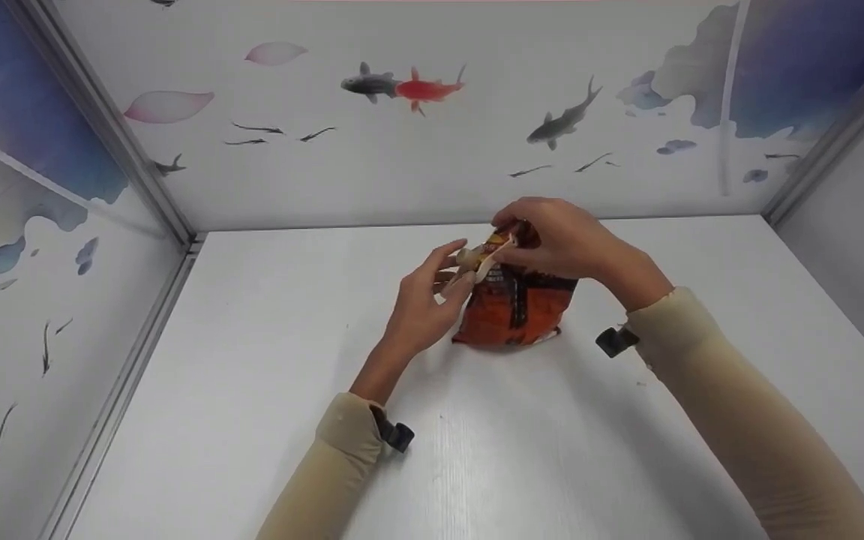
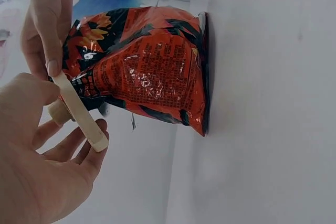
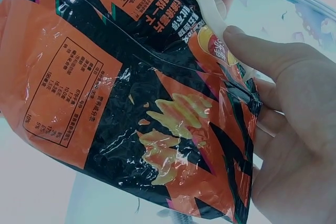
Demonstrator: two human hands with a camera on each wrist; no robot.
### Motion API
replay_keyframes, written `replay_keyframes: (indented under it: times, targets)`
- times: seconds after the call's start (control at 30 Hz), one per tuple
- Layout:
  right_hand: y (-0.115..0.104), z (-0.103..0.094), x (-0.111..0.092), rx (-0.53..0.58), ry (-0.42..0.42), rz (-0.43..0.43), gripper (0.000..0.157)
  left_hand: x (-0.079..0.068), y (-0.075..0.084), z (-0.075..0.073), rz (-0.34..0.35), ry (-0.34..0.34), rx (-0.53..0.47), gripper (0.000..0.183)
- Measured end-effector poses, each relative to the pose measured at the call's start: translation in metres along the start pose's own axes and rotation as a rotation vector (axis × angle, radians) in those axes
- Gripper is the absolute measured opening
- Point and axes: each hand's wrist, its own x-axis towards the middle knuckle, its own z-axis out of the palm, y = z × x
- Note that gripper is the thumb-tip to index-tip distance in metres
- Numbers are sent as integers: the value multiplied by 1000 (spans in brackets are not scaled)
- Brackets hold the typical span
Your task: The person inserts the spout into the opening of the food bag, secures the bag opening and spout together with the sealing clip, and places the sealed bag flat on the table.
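1. A glossy orange-and-black plastic snack bag [image 1: 488, 311] stands on its bottom edge on the white tabletop [image 1: 252, 375], in the far part and near the middle of its width. Its upper part leans and narrows toward my hands.
2. At that narrowed part is a long, slim, cream-coloured clip [image 2: 81, 111], set at a slant across the side of the bag that faces my left. A short, round, tan knob [image 2: 59, 113] sits just behind the strip.
3. My left hand [image 1: 424, 307] holds the clip loosely: the thumb is by one end, the fingers curl behind the other, and there is a wide gap in between.
4. My right hand [image 1: 559, 240] pinches more narrowly, the thumb on the front by the clip and the other fingers behind the bag's upper edge.
5. The right wrist view shows yellow chips printed on the bag and a boxed table of small text.
6. I wear beige sleeves [image 1: 732, 405], with a small black device [image 1: 400, 437] at each cuff.
7. Behind the tabletop rises a white wall panel [image 1: 432, 165] painted with grey fish, a red fish [image 1: 426, 90] and pink petals.
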Motion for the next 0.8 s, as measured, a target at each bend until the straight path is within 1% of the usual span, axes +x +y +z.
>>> replay_keyframes:
  times: [0.13,0.27,0.53,0.8]
  targets:
    - [1,1,0,5,-5,9,48,4,0,5,3,25,-23,40]
    - [1,2,-1,4,-8,14,49,6,0,6,17,45,-35,34]
    - [0,2,-1,19,13,26,43,7,0,6,42,27,-51,34]
    - [0,2,-2,46,13,56,36,9,0,6,70,-2,-51,32]
